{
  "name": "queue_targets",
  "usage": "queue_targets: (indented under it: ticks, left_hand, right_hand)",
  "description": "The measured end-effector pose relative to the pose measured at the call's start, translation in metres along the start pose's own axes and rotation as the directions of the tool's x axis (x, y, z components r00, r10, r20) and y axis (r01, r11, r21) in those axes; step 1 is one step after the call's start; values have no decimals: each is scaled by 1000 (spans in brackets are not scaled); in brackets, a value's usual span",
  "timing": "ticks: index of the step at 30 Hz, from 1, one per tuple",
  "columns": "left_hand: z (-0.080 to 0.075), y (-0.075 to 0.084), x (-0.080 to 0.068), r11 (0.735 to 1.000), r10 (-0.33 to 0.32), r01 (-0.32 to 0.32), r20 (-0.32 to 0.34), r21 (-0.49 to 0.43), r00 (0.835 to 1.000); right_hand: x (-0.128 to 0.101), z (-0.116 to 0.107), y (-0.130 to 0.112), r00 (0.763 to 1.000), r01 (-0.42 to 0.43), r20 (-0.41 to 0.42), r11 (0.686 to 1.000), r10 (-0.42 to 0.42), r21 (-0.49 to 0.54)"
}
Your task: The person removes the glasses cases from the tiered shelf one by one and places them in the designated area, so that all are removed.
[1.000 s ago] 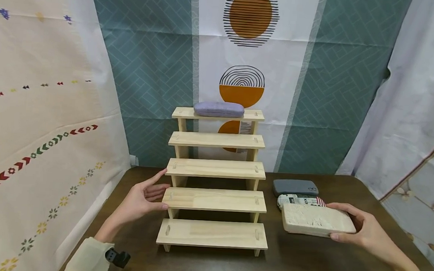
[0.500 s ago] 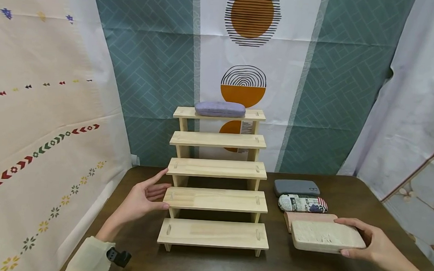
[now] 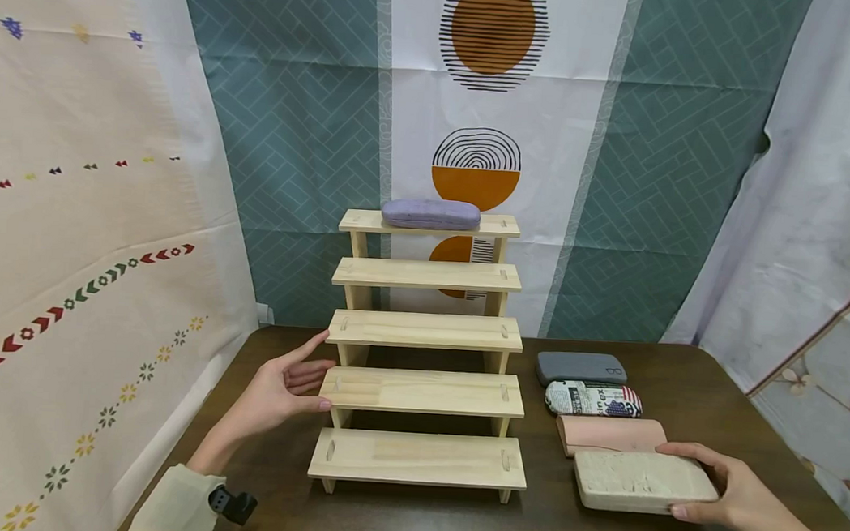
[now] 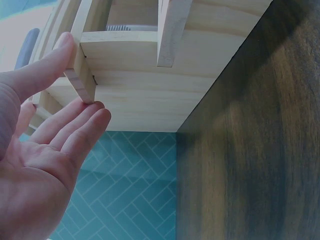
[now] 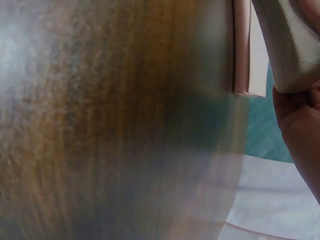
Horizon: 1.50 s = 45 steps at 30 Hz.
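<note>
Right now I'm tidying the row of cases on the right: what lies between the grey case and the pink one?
In the head view, the newspaper-print case lies between the grey case and the pink case.

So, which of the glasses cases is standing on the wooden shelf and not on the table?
The purple case, alone on the top step of the stepped shelf. The grey, newspaper-print, pink and beige ones are on the table.
</note>
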<state>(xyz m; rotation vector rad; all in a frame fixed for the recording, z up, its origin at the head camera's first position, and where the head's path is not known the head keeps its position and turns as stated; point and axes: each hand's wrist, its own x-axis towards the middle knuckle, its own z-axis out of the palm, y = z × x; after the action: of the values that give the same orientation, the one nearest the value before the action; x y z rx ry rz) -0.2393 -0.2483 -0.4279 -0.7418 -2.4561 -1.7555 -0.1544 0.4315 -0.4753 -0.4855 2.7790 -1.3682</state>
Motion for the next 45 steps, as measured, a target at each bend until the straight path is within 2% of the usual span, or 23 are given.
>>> queue_targets:
  ticks: [8,14,19,32,45]
  left_hand:
    - [0,1,0,1000,-8,8,0,-7,1000]
    - [1,0,0,1000,-14,14,1,-8,1000]
    - [0,0,0,1000,-10,10,2,-9,1000]
    - [1,-1,1,1000,-10,10,2,2,1000]
    - [0,-1,1,1000,-15,15,3,-4,1000]
  right_hand:
    - [1,2,2,1000,23,-14,999,-24,-29]
    - [3,3,4,1000,6,17,1000,-6,-8]
    - [4,4,5,1000,10,28,999,-9,-49]
    - [6,5,11,994,105,19,983,-104,-149]
    - [11,9,17,984,169,-18,968,-176,-185]
